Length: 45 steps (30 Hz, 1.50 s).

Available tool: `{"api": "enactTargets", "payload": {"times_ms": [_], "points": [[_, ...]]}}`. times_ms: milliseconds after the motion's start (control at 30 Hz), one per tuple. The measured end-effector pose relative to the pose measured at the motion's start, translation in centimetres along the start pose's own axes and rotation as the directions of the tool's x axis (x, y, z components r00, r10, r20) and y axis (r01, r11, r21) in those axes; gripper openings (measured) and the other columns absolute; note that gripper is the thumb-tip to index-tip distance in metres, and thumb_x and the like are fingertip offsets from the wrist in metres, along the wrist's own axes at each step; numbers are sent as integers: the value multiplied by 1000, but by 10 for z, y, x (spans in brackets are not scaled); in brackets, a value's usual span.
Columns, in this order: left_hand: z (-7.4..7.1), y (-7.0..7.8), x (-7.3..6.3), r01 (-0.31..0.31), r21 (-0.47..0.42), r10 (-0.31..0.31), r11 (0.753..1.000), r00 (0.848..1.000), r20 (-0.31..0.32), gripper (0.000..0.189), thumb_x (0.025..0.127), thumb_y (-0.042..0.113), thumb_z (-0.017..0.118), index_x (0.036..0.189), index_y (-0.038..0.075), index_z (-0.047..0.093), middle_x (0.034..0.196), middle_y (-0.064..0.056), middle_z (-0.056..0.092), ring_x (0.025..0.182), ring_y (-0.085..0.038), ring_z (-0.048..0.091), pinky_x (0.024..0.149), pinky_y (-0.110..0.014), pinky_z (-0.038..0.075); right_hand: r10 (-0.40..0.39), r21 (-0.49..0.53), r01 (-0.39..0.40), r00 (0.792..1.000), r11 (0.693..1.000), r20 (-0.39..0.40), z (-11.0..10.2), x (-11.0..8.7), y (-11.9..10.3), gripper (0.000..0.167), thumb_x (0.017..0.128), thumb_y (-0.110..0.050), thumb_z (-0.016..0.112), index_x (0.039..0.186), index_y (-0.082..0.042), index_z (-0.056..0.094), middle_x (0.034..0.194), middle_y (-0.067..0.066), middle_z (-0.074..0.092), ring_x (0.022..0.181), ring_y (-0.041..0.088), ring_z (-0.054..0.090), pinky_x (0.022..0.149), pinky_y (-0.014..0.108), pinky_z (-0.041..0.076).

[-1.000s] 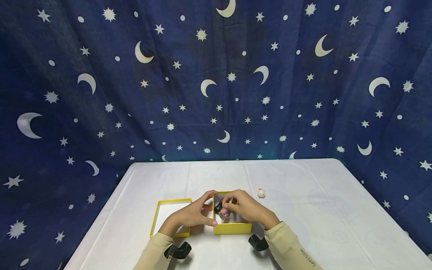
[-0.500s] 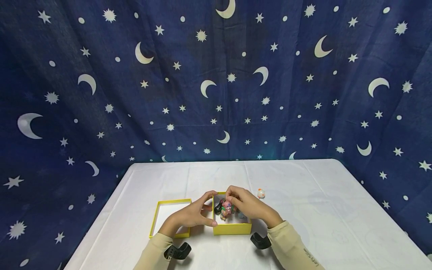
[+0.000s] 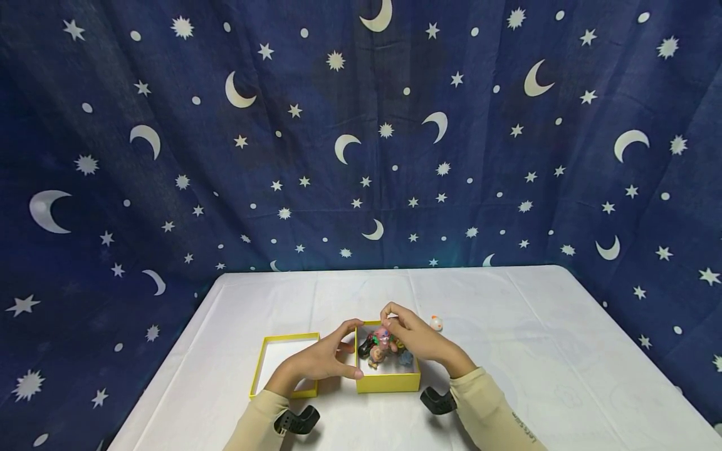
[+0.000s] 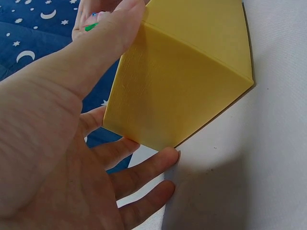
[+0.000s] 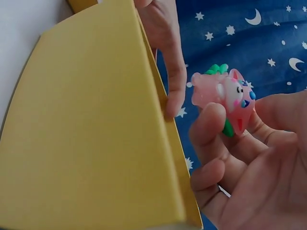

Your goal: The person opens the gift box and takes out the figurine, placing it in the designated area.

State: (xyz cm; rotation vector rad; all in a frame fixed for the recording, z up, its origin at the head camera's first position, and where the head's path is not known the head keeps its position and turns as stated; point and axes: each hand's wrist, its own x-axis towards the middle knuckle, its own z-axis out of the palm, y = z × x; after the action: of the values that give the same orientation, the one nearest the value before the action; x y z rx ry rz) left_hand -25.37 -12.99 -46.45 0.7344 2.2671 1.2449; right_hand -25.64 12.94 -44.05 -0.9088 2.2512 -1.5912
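A yellow box [image 3: 388,383] with a white inside stands uncovered on the table. My left hand [image 3: 320,362] holds the box's left side, thumb at the near corner and fingers toward the far one, as the left wrist view also shows. My right hand [image 3: 416,336] pinches a pink cat-like toy figure [image 5: 235,98] with blue face marks and green parts, at the box's opening. Beneath it in the box are a pinkish-orange figure [image 3: 376,357], a dark figure [image 3: 365,347] and a blue-grey figure [image 3: 405,357]. The right hand hides part of the inside.
A yellow-rimmed lid [image 3: 278,356], white inside, lies left of the box, partly behind the left hand. Beyond the right hand sits a small white-and-orange toy [image 3: 437,323] on the white-covered table [image 3: 530,351]. A blue star-patterned curtain [image 3: 361,156] hangs behind.
My right hand has risen slightly from inside the box with the pink figure in its fingers, uncovering other figures below. The left hand stays in place on the box.
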Motion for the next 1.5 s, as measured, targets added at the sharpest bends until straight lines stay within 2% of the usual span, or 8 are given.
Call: {"api": "enactTargets", "payload": {"times_ms": [300, 500, 767, 967, 1100, 1233, 1400, 1500], "points": [[-1, 1, -1, 15, -18, -16, 1000, 1000, -6, 93, 87, 26, 82, 158, 27, 22, 167, -10, 23, 139, -37, 48, 115, -54, 41, 5, 67, -2, 999, 998, -39, -2, 2, -1, 28, 110, -17, 40, 120, 6, 54, 80, 1, 58, 67, 14, 52, 59, 26, 44], [0, 2, -1, -1, -3, 1, 1000, 1000, -2, 94, 87, 25, 81, 159, 22, 21, 166, -13, 24, 138, -39, 49, 114, -55, 42, 37, 103, -25, 993, 994, -111, -4, 0, -6, 30, 110, -21, 43, 125, 0, 58, 92, 2, 63, 72, 10, 53, 62, 22, 46], [1, 2, -1, -7, -20, 7, 1000, 1000, 5, 93, 87, 23, 81, 159, 22, 21, 166, -13, 24, 139, -40, 48, 114, -54, 42, 28, 99, -6, 974, 995, -226, -10, -3, -16, 35, 110, -23, 44, 116, 6, 64, 76, -1, 53, 61, 4, 44, 52, 20, 39], [1, 0, 1, -23, -23, 23, 999, 1000, 6, 95, 86, 22, 82, 159, 20, 21, 166, -13, 24, 139, -41, 48, 114, -54, 42, 23, 98, 0, 971, 995, -240, -20, -7, -17, 33, 109, -22, 46, 108, 7, 63, 78, -1, 54, 64, 4, 49, 55, 19, 44], [1, 0, 1, -24, -34, 24, 999, 1000, 12, 95, 86, 22, 82, 159, 20, 21, 166, -13, 24, 139, -41, 48, 114, -54, 42, 32, 110, -3, 965, 994, -258, -27, -11, -17, 30, 108, -21, 48, 122, 4, 58, 89, 1, 62, 67, 6, 53, 59, 20, 47], [1, 0, 1, -23, -40, 24, 999, 1000, 16, 94, 87, 22, 82, 159, 21, 21, 166, -13, 24, 139, -41, 47, 114, -54, 43, 20, 109, 13, 955, 994, -296, -34, -14, -17, 36, 108, -20, 49, 139, -2, 51, 97, 5, 65, 68, 7, 57, 59, 20, 49], [1, 0, 0, -25, -38, 26, 999, 1000, 13, 94, 86, 22, 82, 158, 23, 22, 165, -13, 25, 139, -40, 47, 114, -54, 42, -10, 76, 36, 946, 996, -323, -42, -18, -17, 36, 107, -18, 50, 141, -3, 53, 101, 13, 63, 72, 7, 60, 59, 22, 49], [1, 0, 0, -26, -38, 27, 999, 1000, 14, 94, 86, 22, 82, 158, 22, 22, 165, -13, 25, 139, -39, 48, 114, -54, 42, -9, 74, 35, 944, 997, -331, -46, -22, -18, 39, 105, -14, 55, 142, -3, 52, 106, 16, 62, 74, 8, 61, 55, 21, 46]]}}
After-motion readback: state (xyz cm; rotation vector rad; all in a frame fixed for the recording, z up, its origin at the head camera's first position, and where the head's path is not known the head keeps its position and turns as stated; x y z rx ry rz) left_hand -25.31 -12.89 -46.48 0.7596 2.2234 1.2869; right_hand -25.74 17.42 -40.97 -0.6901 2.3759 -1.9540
